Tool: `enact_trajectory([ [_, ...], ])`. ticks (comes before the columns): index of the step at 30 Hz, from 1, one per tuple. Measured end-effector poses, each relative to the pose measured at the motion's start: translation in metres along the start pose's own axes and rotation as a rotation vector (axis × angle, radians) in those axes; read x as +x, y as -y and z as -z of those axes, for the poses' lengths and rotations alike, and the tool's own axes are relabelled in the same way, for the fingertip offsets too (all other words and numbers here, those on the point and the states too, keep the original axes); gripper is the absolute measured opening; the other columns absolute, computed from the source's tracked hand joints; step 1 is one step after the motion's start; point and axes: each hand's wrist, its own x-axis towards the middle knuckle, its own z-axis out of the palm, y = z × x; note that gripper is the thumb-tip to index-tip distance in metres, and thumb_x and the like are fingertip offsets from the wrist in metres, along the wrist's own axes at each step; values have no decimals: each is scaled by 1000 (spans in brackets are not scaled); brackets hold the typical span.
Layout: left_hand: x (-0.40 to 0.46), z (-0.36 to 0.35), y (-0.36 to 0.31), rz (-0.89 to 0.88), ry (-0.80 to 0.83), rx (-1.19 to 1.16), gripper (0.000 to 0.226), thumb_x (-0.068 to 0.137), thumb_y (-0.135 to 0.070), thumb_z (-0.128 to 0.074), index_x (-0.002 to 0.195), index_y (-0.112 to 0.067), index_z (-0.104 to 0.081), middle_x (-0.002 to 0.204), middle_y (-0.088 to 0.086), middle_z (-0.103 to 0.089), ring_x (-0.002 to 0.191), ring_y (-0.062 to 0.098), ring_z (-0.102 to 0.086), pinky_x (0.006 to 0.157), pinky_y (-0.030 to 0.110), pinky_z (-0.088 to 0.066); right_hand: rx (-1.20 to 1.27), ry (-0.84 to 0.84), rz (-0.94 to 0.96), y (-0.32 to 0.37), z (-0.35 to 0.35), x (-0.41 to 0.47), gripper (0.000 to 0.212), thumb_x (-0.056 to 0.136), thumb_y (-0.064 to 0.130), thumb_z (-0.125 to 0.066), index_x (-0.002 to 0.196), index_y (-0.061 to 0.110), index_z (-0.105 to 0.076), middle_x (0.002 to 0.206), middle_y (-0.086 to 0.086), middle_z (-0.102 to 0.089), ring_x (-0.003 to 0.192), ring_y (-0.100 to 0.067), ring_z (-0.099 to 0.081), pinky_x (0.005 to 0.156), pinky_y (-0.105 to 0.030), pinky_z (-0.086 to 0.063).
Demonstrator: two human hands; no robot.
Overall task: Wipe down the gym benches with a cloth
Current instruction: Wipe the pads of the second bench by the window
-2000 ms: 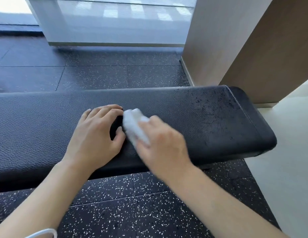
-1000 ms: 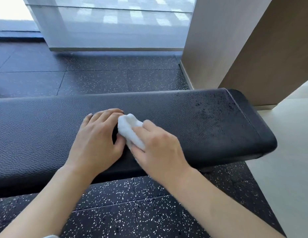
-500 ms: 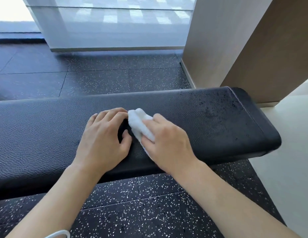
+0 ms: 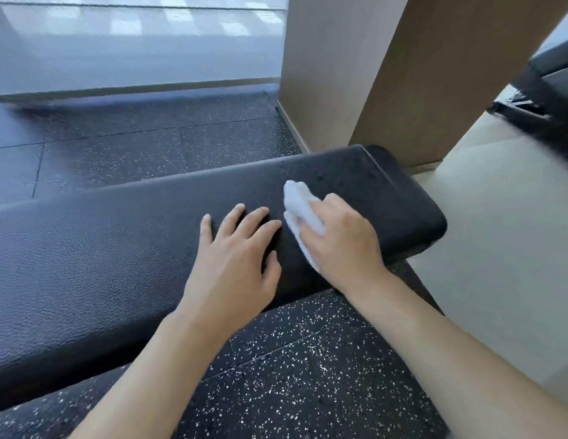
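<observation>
Two hands are seen on the black padded bench point(image 4: 118, 248), each with a different job. The left hand point(image 4: 235, 264) is laid flat on the upholstery with its fingers straight and spread, nothing being held; by judgement it is placed there as a brace, so that weight is carried and the body is steadied during the reach to the right. The right hand point(image 4: 339, 242) is curled around a bunched white cloth point(image 4: 300, 205), which is gripped between thumb and fingers and pressed onto the bench top just beside the left fingertips. The cloth is wadded rather than spread, probably so that firm pressure can be put through a small patch; a loose end is seen poking out ahead of the knuckles.

The cloth is positioned near the right end of the bench, at the edge of a patch of dark specks, perhaps droplets or grime, which cannot be told apart here. That end appears still to be wiped. The bench is set close to a tan pillar point(image 4: 403, 74), over speckled rubber flooring point(image 4: 292, 375).

No containers are visible: no bucket, bottle or bin is shown, so nothing can be said of contents.
</observation>
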Motion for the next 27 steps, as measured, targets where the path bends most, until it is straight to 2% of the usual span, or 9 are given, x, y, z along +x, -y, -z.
enact_trajectory([
  [5,9,-6,-5,14,-97,3,31,99,-37,-45,122,-26,-63,147,-10,-60,145,25,-47,119,60,-32,131,-49,35,-31,12,-17,24,92,41,-44,105,28,-58,78,9,-35,60,-18,-39,52,-29,-32],
  [8,11,-8,-7,1,-120,23,30,96,-36,-49,118,-24,-64,143,-7,-63,140,27,-52,116,60,-36,33,-128,-249,-106,23,-4,42,93,51,-38,97,19,-66,77,1,-46,70,-32,-53,59,-36,-42],
  [10,11,-9,-8,-1,-123,23,30,95,-35,-50,118,-23,-65,143,-6,-63,140,28,-53,115,61,-36,-11,-171,-387,-124,26,3,36,98,49,-46,95,18,-64,79,1,-47,75,-35,-56,60,-37,-41],
  [14,10,-8,-8,5,-145,36,30,94,-34,-50,117,-23,-66,141,-5,-64,139,29,-53,114,61,-38,-74,-175,-110,-62,13,7,26,102,49,-48,116,29,-59,81,4,-46,69,-27,-55,50,-37,-46],
  [19,11,-12,-6,3,-169,60,39,93,-33,-47,126,-19,-63,140,-2,-65,137,29,-54,114,58,-40,218,-73,107,-2,-14,-10,25,95,48,-66,101,24,-68,84,4,-50,68,-22,-59,51,-35,-47],
  [21,12,-13,-8,8,-177,54,35,93,-33,-49,121,-20,-64,140,-4,-65,137,28,-54,114,59,-39,128,-82,116,-26,-8,7,35,99,57,-56,123,33,-65,88,4,-55,74,-22,-63,55,-36,-53],
  [23,12,-12,-9,9,-182,45,31,92,-32,-51,118,-22,-64,141,-7,-65,137,27,-55,114,59,-39,1,-153,61,-62,2,24,36,102,53,-55,133,37,-59,89,3,-54,72,-23,-60,52,-33,-52],
  [25,12,-12,-9,13,-183,42,30,92,-32,-52,118,-22,-64,140,-7,-65,137,27,-55,113,60,-40,2,-288,-108,-91,9,31,23,98,41,-67,114,25,-70,82,0,-44,65,-29,-56,49,-30,-38],
  [27,12,-11,-10,21,-183,46,31,92,-33,-51,118,-22,-64,140,-7,-65,136,27,-56,112,61,-41,5,-212,-244,-92,8,33,28,102,48,-57,112,24,-68,81,4,-42,72,-32,-59,55,-33,-32],
])
